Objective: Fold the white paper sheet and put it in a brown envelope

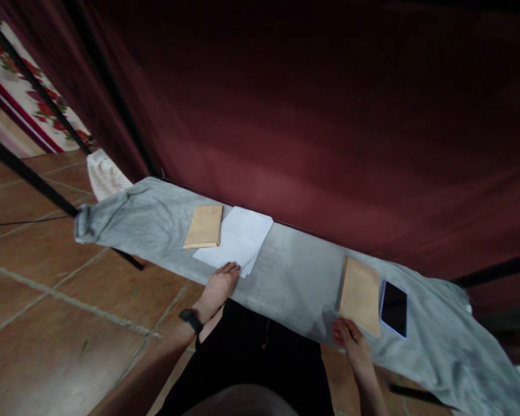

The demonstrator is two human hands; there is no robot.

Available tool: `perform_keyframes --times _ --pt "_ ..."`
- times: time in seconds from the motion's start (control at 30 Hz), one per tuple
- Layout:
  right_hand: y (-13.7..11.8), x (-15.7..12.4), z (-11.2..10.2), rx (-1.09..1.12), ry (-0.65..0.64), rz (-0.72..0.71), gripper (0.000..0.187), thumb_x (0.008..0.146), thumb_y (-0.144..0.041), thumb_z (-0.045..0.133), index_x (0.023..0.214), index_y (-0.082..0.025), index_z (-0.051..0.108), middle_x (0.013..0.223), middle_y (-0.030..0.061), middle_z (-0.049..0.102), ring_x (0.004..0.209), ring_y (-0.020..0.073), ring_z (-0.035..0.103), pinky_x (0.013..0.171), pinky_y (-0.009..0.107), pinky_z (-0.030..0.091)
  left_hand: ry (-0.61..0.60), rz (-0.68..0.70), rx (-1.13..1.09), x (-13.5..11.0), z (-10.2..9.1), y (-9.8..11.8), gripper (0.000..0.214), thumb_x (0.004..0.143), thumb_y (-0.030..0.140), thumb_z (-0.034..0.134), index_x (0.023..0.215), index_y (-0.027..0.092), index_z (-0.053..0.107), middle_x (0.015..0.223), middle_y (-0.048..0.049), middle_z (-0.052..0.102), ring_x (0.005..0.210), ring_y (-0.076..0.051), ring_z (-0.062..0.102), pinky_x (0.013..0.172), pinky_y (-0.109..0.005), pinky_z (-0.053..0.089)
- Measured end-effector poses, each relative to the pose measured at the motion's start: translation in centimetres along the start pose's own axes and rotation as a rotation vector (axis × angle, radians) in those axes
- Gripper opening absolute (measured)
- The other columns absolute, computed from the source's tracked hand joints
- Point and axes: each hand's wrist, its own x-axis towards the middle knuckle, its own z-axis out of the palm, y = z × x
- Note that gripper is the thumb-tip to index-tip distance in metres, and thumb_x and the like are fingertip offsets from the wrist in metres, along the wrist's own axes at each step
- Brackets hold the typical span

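Observation:
My left hand (223, 282) lies flat, palm down, with its fingertips on the near edge of a few loose white sheets of paper (247, 231). A stack of brown envelopes (204, 225) rests partly over the left side of those sheets. Over to the right, my right hand (351, 338) is at the near edge of a second brown envelope stack (359, 294). Its fingers are loosely bent at the lower left corner, with nothing visible in them. A dark-screened phone (394, 308) lies just right of that stack.
A grey cloth (299, 271) covers the narrow table. Behind it hangs a dark red curtain (286, 162), and black frame poles (30, 173) stand at the left. The floor is brown tile (82, 323). A striped white cloth (106, 176) hangs beyond the table's left end.

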Motion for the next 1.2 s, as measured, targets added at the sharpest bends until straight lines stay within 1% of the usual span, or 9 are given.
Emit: perform_keyframes --times 0.07,0.17,0.3,0.43,0.57,0.73,0.83,0.97,1.2 --pt "0.1 0.1 0.3 -0.025 -0.015 -0.020 0.054 0.059 -0.067 0.075 0.085 -0.020 0.071 0.077 0.0083 0.077 0.061 0.0213 0.067 0.058 0.033 0.059 0.002 -0.072 -0.016 0.0 -0.8 -0.1 0.034 0.096 0.019 0.041 0.115 0.016 0.069 0.119 -0.0132 0.073 0.112 -0.024 0.068 0.100 -0.037 0.050" --pt "0.2 0.1 0.3 -0.037 -0.024 -0.026 0.052 0.059 -0.066 0.074 0.085 -0.020 0.071 0.076 0.0076 0.076 0.061 0.0217 0.067 0.058 0.033 0.058 0.138 -0.132 0.019 0.0 -1.7 0.7 0.032 0.099 0.025 0.040 0.107 0.017 0.070 0.106 -0.0144 0.075 0.099 -0.026 0.070 0.094 -0.041 0.051" --pt "-0.3 -0.2 0.7 -0.023 -0.023 -0.021 0.055 0.057 -0.068 0.075 0.085 -0.021 0.070 0.077 0.0079 0.076 0.062 0.0228 0.069 0.058 0.033 0.059 0.246 0.061 0.055 0.0 -1.5 4.0 0.028 0.099 0.024 0.044 0.103 0.016 0.071 0.109 -0.0152 0.074 0.107 -0.028 0.067 0.098 -0.045 0.048" --pt "-1.3 -1.0 2.8 0.032 -0.056 -0.035 0.056 0.059 -0.069 0.075 0.087 -0.021 0.070 0.080 0.0078 0.076 0.066 0.0235 0.070 0.060 0.033 0.059 0.181 0.305 0.094 -0.2 0.7 8.9 0.028 0.100 0.019 0.045 0.114 0.016 0.068 0.115 -0.0125 0.072 0.113 -0.026 0.064 0.101 -0.042 0.046" --pt "-2.3 -1.4 5.9 0.137 -0.128 -0.011 0.052 0.066 -0.064 0.076 0.096 -0.021 0.071 0.085 0.0065 0.078 0.067 0.0220 0.070 0.062 0.033 0.060 0.095 0.433 0.110 -0.8 3.7 13.6 0.022 0.097 0.016 0.052 0.113 0.016 0.067 0.117 -0.0116 0.072 0.116 -0.025 0.063 0.104 -0.041 0.044" --pt "-2.9 -0.7 8.6 0.219 -0.166 0.047 0.037 0.073 -0.053 0.073 0.095 -0.023 0.073 0.090 0.0038 0.078 0.075 0.0222 0.071 0.067 0.031 0.059 0.011 0.566 0.111 -1.8 6.4 17.0 0.022 0.095 0.011 0.053 0.113 0.014 0.066 0.118 -0.0116 0.071 0.120 -0.025 0.062 0.107 -0.042 0.042" --pt "-2.9 -0.1 9.0 0.191 -0.120 -0.009 0.025 0.072 -0.043 0.073 0.089 -0.025 0.075 0.090 0.0004 0.078 0.082 0.0204 0.069 0.070 0.026 0.056 -0.009 0.603 0.104 -2.4 7.1 17.4 0.024 0.097 0.012 0.051 0.116 0.015 0.065 0.119 -0.0114 0.071 0.123 -0.024 0.061 0.111 -0.041 0.040" --pt "-2.5 0.5 9.0 0.167 -0.123 -0.039 0.019 0.067 -0.033 0.070 0.083 -0.026 0.075 0.079 -0.0019 0.076 0.075 0.0193 0.066 0.064 0.025 0.052 -0.015 0.655 0.087 -2.7 7.6 16.5 0.032 0.096 0.011 0.052 0.126 0.016 0.061 0.128 -0.0118 0.067 0.127 -0.023 0.058 0.115 -0.040 0.036" --pt "-1.2 0.8 8.7 0.167 -0.042 -0.060 0.035 0.065 -0.040 0.063 0.091 -0.020 0.073 0.080 0.0022 0.075 0.070 0.0190 0.066 0.058 0.026 0.051 -0.031 0.587 0.108 -2.1 7.6 13.5 0.041 0.096 0.010 0.049 0.135 0.020 0.057 0.143 -0.0086 0.060 0.134 -0.021 0.053 0.119 -0.041 0.032"
